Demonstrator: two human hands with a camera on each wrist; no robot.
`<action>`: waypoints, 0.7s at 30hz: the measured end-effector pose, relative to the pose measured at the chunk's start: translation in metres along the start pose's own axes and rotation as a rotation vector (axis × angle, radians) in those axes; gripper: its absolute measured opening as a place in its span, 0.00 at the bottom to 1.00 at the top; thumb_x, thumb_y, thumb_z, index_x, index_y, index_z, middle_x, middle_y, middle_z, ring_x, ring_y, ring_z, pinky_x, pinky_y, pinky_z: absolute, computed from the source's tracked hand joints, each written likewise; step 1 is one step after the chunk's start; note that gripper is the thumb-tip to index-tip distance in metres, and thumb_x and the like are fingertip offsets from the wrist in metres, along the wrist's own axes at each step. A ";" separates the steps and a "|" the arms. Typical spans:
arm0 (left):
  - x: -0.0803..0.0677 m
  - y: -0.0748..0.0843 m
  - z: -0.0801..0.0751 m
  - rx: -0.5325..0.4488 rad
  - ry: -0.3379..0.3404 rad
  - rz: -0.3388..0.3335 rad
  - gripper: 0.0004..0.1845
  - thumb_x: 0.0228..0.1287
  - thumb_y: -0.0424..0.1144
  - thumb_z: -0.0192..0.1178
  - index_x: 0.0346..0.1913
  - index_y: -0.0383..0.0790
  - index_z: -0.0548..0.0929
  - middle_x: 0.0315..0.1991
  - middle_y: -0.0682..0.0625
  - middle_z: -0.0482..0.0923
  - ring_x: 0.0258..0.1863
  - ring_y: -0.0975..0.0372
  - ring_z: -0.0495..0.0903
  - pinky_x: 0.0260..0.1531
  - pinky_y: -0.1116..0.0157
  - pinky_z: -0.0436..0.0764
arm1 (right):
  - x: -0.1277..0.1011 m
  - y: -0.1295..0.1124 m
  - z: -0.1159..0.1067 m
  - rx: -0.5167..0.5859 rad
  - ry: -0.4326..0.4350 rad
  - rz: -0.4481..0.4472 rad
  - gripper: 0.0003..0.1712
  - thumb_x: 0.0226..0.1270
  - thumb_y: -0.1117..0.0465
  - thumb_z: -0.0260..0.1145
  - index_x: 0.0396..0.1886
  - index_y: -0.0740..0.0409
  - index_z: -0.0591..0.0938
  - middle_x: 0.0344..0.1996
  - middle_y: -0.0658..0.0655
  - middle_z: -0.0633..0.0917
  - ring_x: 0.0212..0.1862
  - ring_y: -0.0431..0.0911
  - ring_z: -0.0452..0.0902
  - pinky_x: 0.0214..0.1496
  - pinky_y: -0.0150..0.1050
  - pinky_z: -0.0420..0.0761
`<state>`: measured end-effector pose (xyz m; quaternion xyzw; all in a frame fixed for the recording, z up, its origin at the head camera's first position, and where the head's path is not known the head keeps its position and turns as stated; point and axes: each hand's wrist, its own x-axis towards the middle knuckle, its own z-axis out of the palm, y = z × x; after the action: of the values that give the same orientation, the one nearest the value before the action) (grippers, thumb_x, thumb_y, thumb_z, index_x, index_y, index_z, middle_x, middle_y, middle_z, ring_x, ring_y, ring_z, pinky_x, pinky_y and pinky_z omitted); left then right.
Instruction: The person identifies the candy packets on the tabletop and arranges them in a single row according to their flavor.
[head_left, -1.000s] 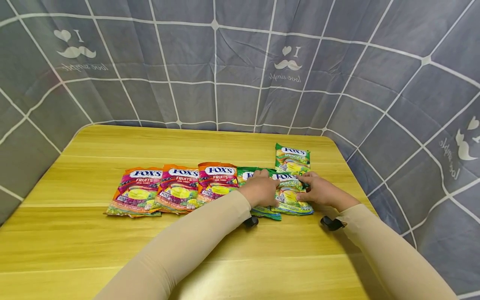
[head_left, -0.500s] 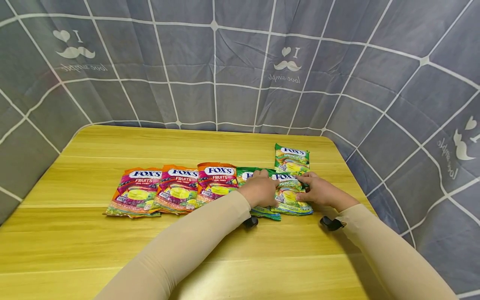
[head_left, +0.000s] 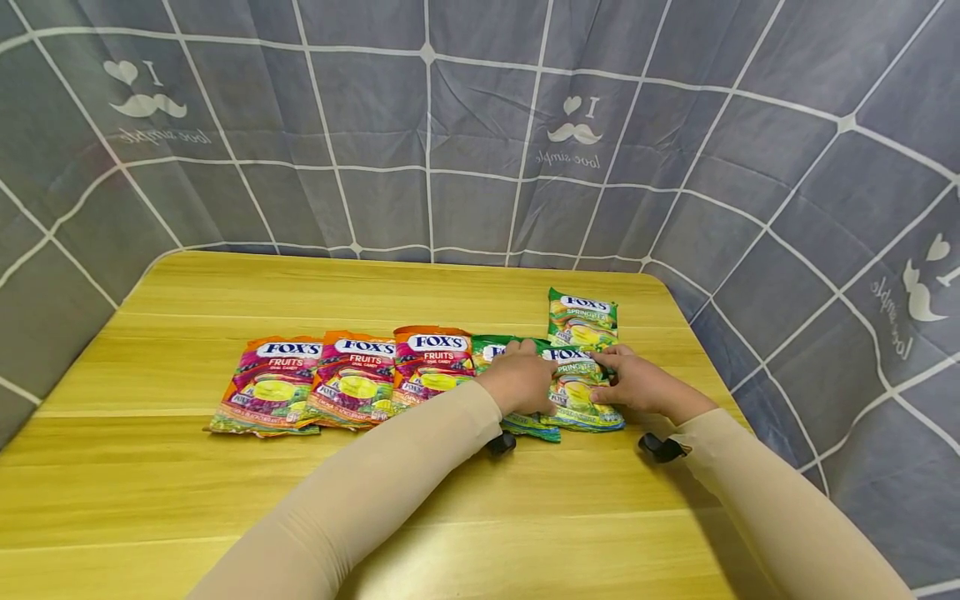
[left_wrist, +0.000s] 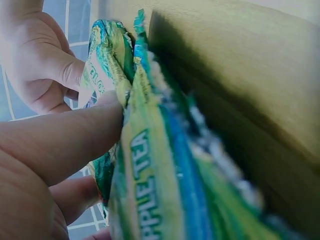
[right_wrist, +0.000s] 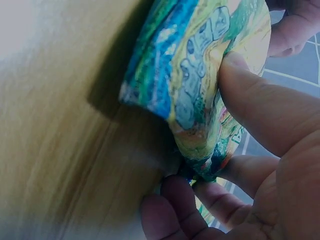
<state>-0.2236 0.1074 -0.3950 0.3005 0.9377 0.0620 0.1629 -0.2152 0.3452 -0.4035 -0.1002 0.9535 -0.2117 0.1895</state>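
Observation:
A green Fox's Spring Tea candy bag [head_left: 576,400] lies at the right end of a row on the table. My left hand [head_left: 521,379] grips its left edge, the thumb on the bag's face. From the right, my right hand [head_left: 641,383] holds the opposite edge, thumb [right_wrist: 240,82] on the front and fingers bent around the side. Beneath my left hand is another green candy bag [head_left: 536,429], partly hidden and overlapped by the first. In the left wrist view, the two green bags press together, one reading "apple tea" [left_wrist: 145,190].
Three orange and purple Fox's Fruits candy bags [head_left: 356,387] continue the row leftward, overlapping slightly. Another Spring Tea bag [head_left: 582,321] lies behind the held one. The wooden table [head_left: 187,508] is bordered by a grey checked curtain [head_left: 390,108].

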 end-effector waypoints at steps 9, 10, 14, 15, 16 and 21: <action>0.003 0.003 -0.012 -0.026 -0.037 0.008 0.30 0.65 0.60 0.72 0.67 0.54 0.83 0.64 0.43 0.70 0.57 0.52 0.64 0.45 0.58 0.77 | -0.001 0.001 -0.005 -0.019 -0.006 0.006 0.52 0.70 0.49 0.75 0.83 0.67 0.60 0.70 0.77 0.66 0.53 0.56 0.78 0.56 0.52 0.81; 0.005 0.002 -0.015 -0.029 -0.039 0.008 0.28 0.65 0.61 0.71 0.64 0.53 0.84 0.62 0.44 0.70 0.56 0.52 0.64 0.46 0.57 0.76 | -0.001 0.002 -0.007 -0.019 -0.001 -0.003 0.52 0.70 0.49 0.75 0.82 0.68 0.61 0.70 0.78 0.68 0.55 0.58 0.79 0.57 0.53 0.81; 0.015 -0.003 -0.027 -0.076 0.006 -0.009 0.29 0.69 0.65 0.65 0.64 0.52 0.83 0.60 0.45 0.71 0.58 0.51 0.66 0.55 0.54 0.73 | 0.001 0.004 -0.018 -0.040 0.063 -0.011 0.48 0.73 0.50 0.73 0.81 0.69 0.63 0.67 0.81 0.73 0.63 0.68 0.78 0.62 0.60 0.81; 0.019 -0.005 -0.029 -0.095 0.024 -0.016 0.31 0.71 0.66 0.62 0.67 0.52 0.82 0.62 0.45 0.71 0.61 0.51 0.67 0.59 0.53 0.73 | 0.002 0.005 -0.020 -0.039 0.082 -0.004 0.46 0.74 0.50 0.71 0.81 0.69 0.63 0.67 0.81 0.74 0.65 0.70 0.77 0.63 0.62 0.80; 0.022 -0.006 -0.031 -0.117 0.041 -0.024 0.34 0.72 0.67 0.60 0.72 0.52 0.78 0.66 0.45 0.70 0.64 0.50 0.67 0.63 0.52 0.73 | 0.004 0.007 -0.023 -0.036 0.102 0.008 0.44 0.76 0.51 0.69 0.81 0.69 0.63 0.67 0.81 0.74 0.65 0.72 0.77 0.63 0.63 0.80; 0.039 -0.017 -0.036 -0.256 0.093 -0.056 0.40 0.79 0.64 0.53 0.85 0.52 0.58 0.79 0.43 0.64 0.78 0.45 0.63 0.75 0.42 0.66 | 0.016 0.018 -0.034 -0.011 0.175 0.115 0.41 0.83 0.50 0.60 0.84 0.63 0.58 0.72 0.80 0.70 0.69 0.74 0.73 0.67 0.66 0.77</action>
<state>-0.2749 0.1158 -0.3749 0.2476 0.9367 0.1905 0.1580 -0.2458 0.3688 -0.3879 -0.0275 0.9717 -0.2033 0.1170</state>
